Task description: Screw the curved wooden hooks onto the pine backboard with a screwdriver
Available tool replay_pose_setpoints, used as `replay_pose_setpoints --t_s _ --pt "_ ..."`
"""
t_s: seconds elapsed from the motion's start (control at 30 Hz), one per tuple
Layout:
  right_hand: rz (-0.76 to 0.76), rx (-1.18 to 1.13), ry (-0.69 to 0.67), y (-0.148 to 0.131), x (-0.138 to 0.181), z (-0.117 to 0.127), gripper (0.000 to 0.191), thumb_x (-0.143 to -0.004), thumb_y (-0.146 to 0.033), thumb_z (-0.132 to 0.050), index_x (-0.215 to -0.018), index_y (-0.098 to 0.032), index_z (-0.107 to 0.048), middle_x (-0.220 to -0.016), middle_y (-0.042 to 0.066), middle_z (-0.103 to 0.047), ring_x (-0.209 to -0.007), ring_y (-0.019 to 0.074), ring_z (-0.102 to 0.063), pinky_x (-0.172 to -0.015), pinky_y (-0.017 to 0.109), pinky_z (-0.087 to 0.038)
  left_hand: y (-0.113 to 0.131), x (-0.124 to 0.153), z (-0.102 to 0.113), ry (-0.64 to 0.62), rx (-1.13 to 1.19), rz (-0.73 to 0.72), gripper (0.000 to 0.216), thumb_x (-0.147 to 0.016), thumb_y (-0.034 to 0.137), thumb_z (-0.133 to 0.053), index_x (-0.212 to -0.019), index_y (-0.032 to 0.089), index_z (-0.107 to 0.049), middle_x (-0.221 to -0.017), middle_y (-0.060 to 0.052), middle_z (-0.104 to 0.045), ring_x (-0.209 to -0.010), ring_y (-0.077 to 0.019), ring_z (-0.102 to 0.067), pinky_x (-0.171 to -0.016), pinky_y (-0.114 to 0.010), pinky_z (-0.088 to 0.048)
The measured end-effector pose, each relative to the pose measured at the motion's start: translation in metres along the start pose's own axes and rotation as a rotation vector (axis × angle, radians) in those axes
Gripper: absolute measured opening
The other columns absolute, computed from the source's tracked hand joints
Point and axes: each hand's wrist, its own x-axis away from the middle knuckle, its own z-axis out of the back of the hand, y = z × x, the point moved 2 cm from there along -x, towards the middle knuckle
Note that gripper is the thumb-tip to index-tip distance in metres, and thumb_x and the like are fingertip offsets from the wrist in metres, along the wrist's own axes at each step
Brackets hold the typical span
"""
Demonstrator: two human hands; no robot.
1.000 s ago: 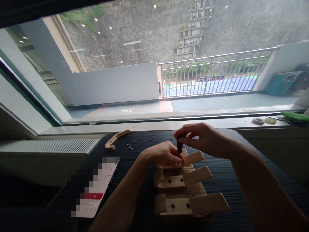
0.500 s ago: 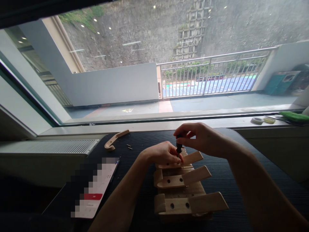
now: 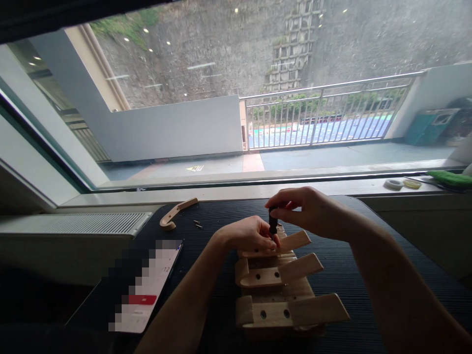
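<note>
My right hand point(image 3: 295, 206) is closed on the black handle of a screwdriver point(image 3: 273, 223), held upright with its tip pointing down. Around the tip, the fingers of my left hand point(image 3: 254, 233) are pinched together; what sits between them is hidden. Both hands are over the farthest wooden hook point(image 3: 297, 240), partly covered by my left fingers. Nearer to me, a middle wooden hook point(image 3: 300, 267) and a front wooden hook point(image 3: 317, 309) lie across a wooden board point(image 3: 304, 287), each with two dark screw holes.
A loose wooden hook point(image 3: 179, 210) lies at the table's back left, with small screws point(image 3: 198, 224) beside it. A phone or tablet, partly blurred out point(image 3: 142, 309), rests on the black table point(image 3: 354, 265). Tape rolls point(image 3: 394, 184) and a green item point(image 3: 450, 178) sit on the windowsill.
Almost nothing differs. Both hands keep their places, and the screwdriver stays upright at the farthest hook.
</note>
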Motion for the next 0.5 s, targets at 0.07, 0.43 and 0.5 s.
replay_pose_setpoints --t_s 0.07,0.43,0.5 --pt "-0.005 0.012 -0.002 -0.0013 -0.0005 -0.0004 0.02 -0.081 -0.032 -0.056 -0.093 -0.022 -0.068 -0.084 0.0 -0.068 -0.074 0.0141 -0.062 -0.065 0.024 -0.048 0.0 -0.0002 0.0001 -0.008 0.015 -0.007 0.027 -0.072 0.025 -0.06 -0.094 0.014 -0.07 -0.081 -0.003 -0.067 -0.073 -0.014 -0.058 -0.066 -0.022 -0.043" --pt "0.015 -0.018 -0.012 -0.0009 0.0014 0.0012 0.026 -0.082 -0.027 -0.052 -0.103 -0.022 -0.067 -0.09 0.002 -0.069 -0.077 0.0148 -0.062 -0.066 0.025 -0.049 -0.0017 -0.0009 -0.0002 0.003 -0.011 0.027 0.028 -0.072 0.027 -0.06 -0.095 0.014 -0.071 -0.081 -0.003 -0.067 -0.072 -0.0134 -0.058 -0.065 -0.021 -0.042" --pt "0.022 -0.014 -0.008 -0.0001 0.0012 0.0015 0.025 -0.082 -0.027 -0.053 -0.102 -0.022 -0.068 -0.09 0.002 -0.069 -0.078 0.0152 -0.062 -0.067 0.025 -0.049 -0.0014 -0.0008 -0.0002 0.005 -0.015 0.028 0.028 -0.072 0.028 -0.06 -0.094 0.014 -0.071 -0.081 -0.003 -0.067 -0.071 -0.0132 -0.057 -0.064 -0.021 -0.042"
